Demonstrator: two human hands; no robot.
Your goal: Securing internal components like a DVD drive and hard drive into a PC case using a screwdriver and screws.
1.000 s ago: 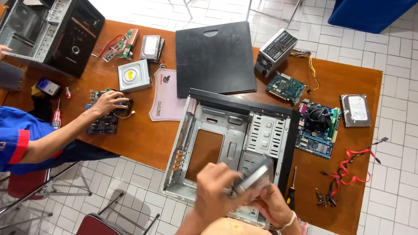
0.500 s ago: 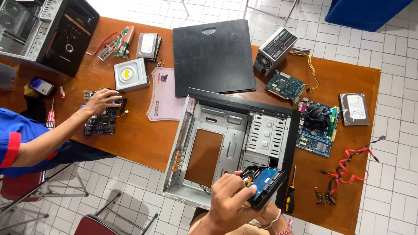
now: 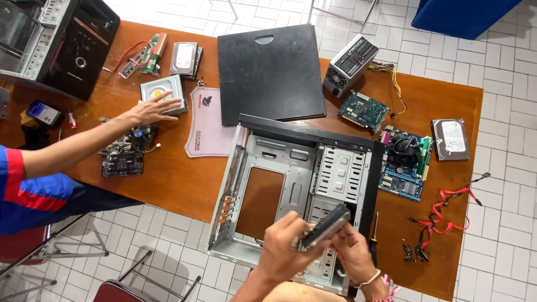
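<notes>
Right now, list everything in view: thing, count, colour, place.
open computer case: 1, grey and black, front of table
side panel: 1, black, table centre back
power supply: 1, grey, right of panel
expansion card: 1, green, below power supply
motherboard with fan: 1, blue, right of case
hard drive: 1, silver, far right
red cables: a bundle, right front
screwdriver: 1, black, beside case
optical drive: 1, grey, under co-worker's hand
second tower: 1, black, back left
phone: 1, left edge
left hand, right hand: together holding grey drive

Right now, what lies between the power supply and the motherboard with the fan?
In the head view, a green circuit card lies between the power supply and the motherboard.
</notes>
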